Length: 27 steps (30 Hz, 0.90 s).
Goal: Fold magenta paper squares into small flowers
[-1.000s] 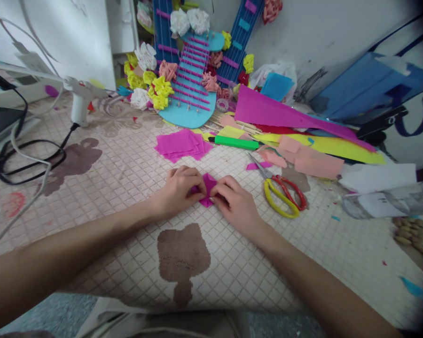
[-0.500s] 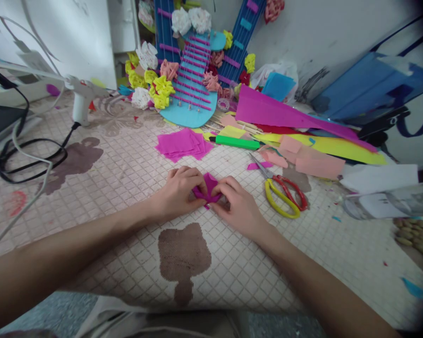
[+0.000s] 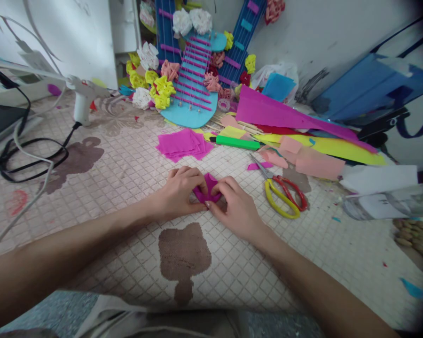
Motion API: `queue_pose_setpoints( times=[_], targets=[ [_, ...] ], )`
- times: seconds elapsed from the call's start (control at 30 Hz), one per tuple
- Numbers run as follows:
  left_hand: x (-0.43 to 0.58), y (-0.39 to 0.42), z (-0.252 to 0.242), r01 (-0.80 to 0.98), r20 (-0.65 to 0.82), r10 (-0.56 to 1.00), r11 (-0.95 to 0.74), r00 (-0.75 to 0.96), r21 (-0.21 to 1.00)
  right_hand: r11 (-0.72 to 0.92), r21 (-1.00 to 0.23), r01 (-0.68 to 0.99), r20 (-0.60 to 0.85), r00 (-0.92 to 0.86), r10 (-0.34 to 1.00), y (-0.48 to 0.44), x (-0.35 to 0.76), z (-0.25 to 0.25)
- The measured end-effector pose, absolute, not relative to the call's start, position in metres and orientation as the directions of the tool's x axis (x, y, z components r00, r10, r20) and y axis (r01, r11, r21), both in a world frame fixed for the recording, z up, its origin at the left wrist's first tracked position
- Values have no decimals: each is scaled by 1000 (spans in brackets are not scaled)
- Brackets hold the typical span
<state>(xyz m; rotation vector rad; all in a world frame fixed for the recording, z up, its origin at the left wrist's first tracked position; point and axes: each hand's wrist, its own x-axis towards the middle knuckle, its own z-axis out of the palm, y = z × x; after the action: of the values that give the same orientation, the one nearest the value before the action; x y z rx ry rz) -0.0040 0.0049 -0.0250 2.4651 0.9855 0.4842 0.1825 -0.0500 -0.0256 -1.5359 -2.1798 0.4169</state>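
Between my two hands is a small piece of magenta paper (image 3: 209, 181), its edges bent up. My left hand (image 3: 181, 190) grips its left side with fingers curled and thumb low. On the right side my right hand (image 3: 238, 205) pinches the same paper, its thumb tip close to the left thumb. The paper's lower part is hidden by the fingers. Just beyond lies a stack of magenta paper squares (image 3: 183, 143). Scissors (image 3: 282, 192) with one yellow and one red handle lie to the right of my right hand, blades pointing away.
A white glue gun (image 3: 81, 105) stands at the left by a looped black cable (image 3: 31, 180). Behind are a green cutter (image 3: 236, 142), coloured paper sheets (image 3: 303, 122) and a blue decorated model (image 3: 190, 110) with paper flowers. A clear bottle (image 3: 391, 202) lies at the right.
My right thumb has shifted slightly up and left, nearer the left thumb at the paper's lower edge. Everything else on the table stays in place.
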Motion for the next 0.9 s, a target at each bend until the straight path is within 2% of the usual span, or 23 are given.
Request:
queue_pose_setpoints(
  times=[0.2, 0.3, 0.47, 0.53, 0.63, 0.73, 0.9],
  targets=[
    [-7, 10, -20, 496, 131, 691, -625, 711, 603, 328, -452, 830, 177, -277, 944, -51, 179, -26],
    [-7, 13, -24, 478, 207, 709, -632, 674, 609, 320, -458, 830, 170, -271, 947, -51, 179, -25],
    [-9, 14, -25, 532, 394, 735, -674, 552, 512, 312, -461, 831, 162, -267, 950, -51, 179, -24],
    [-8, 10, -22, 499, 437, 714, -698, 547, 514, 309, -461, 832, 157, -266, 951, -51, 179, -25],
    [-3, 1, -19, 374, 381, 663, -708, 644, 599, 310, -458, 833, 153, -269, 951, -51, 179, -25],
    [3, -5, -21, 327, 304, 626, -689, 718, 646, 325, -466, 823, 146, -291, 946, -50, 182, -24],
    [6, -7, -27, 376, 242, 668, -639, 704, 671, 338, -620, 708, 155, -312, 937, -47, 193, -21]
  ],
)
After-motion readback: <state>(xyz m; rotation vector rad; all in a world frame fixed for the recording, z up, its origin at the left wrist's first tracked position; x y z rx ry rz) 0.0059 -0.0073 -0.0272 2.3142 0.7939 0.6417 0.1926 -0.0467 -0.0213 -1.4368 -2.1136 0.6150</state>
